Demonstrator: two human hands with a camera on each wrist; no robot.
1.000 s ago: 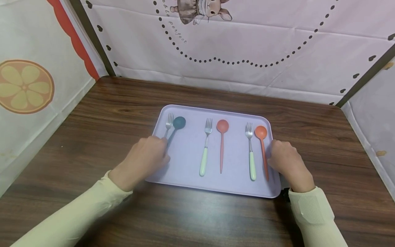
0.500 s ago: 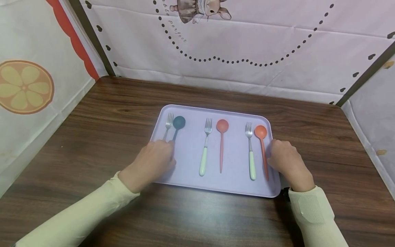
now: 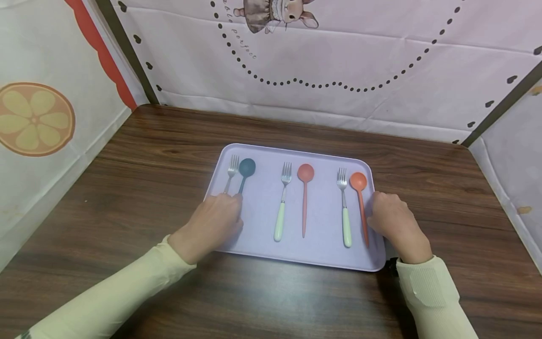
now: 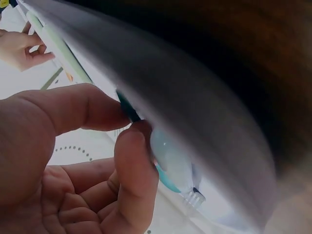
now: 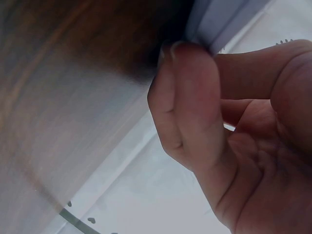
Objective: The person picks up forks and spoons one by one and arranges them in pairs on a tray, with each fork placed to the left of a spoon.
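Observation:
A lilac tray (image 3: 258,221) lies on the table, with forks and spoons set side by side in pairs. My left hand (image 3: 209,223) is over its left part and pinches the handle of the dark teal spoon (image 3: 247,167) between thumb and finger; the left wrist view shows the dark handle (image 4: 127,106) there. Just left of that spoon lies a fork (image 3: 233,167), its handle covered by the hand in the head view. At the tray's right rim, my right hand (image 3: 395,223) grips the edge, the thumb inside and curled fingers (image 5: 195,97) outside.
Mid-tray lie a green-handled fork (image 3: 280,221) and a coral spoon (image 3: 305,173). Another green-handled fork (image 3: 346,228) and an orange spoon (image 3: 358,181) lie near the right rim. Printed cloth walls (image 3: 338,56) border the dark wooden table (image 3: 169,155).
My left hand has shifted right, swinging the teal spoon's handle rightward, so it slants less and stands farther from the left fork. The right hand and tray have stayed put.

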